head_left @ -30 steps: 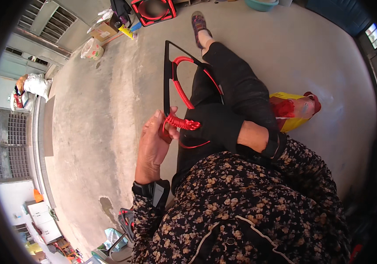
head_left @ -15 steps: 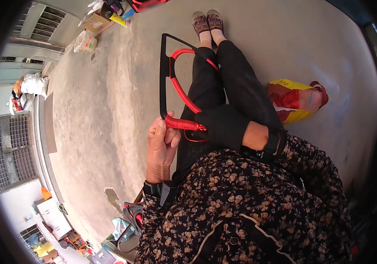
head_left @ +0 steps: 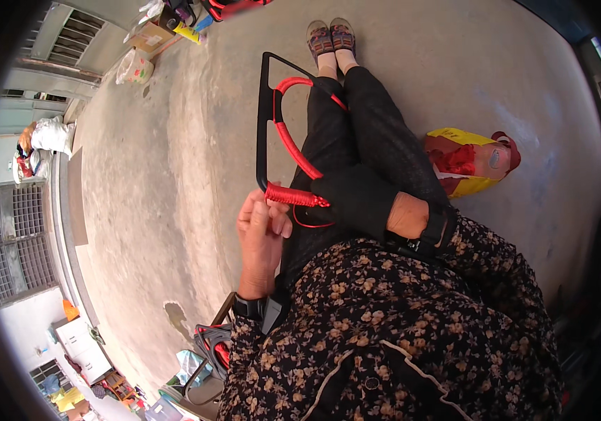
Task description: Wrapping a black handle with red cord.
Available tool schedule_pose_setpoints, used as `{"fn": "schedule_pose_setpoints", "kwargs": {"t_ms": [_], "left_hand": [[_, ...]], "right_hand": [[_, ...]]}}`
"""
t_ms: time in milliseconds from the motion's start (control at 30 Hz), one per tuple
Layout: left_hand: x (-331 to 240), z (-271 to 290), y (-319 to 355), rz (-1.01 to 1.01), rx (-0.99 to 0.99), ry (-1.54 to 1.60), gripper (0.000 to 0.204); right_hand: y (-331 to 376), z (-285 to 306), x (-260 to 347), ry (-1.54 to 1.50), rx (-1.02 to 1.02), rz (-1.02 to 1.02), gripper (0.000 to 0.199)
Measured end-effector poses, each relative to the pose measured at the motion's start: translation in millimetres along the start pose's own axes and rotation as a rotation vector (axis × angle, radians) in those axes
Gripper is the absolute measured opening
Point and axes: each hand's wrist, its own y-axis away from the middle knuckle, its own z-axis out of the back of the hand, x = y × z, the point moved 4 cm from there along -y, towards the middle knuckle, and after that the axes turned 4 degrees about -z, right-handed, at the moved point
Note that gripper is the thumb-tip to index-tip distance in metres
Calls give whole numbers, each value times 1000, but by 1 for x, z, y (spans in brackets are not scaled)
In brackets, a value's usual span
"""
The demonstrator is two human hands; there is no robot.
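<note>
Left hand [head_left: 262,235] is bare, fingers curled, pinching the near corner of the black frame [head_left: 264,112] right where the red cord [head_left: 292,144] is wound tight. Right hand [head_left: 353,200], in a black glove, is closed on that same wrapped bar from the other side. The frame lies across the person's lap, reaching toward the feet. A yellow bag [head_left: 472,163] sits on the concrete floor [head_left: 174,175] just beside the legs.

A bare workshop yard
Rough concrete floor [head_left: 160,175], cardboard boxes [head_left: 150,35] and a stuffed sack [head_left: 51,133] along the walls.
</note>
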Motion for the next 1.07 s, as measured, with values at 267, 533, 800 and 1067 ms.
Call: {"fn": "schedule_pose_setpoints", "kwargs": {"t_ms": [267, 533, 800, 1067], "left_hand": [[-13, -16, 1, -163, -3, -685, 14], [-11, -16, -1, -187, 63, -642, 12], [-30, -6, -14, -333, -110, -732, 27], [-10, 18, -16, -164, -60, -629, 26]], "right_hand": [[-2, 6, 2, -37, 19, -3, 11], [-1, 15, 5, -76, -30, -2, 16], [16, 81, -25, 93, -708, -329, 38], [102, 168, -65, -664, -992, -677, 25]]}}
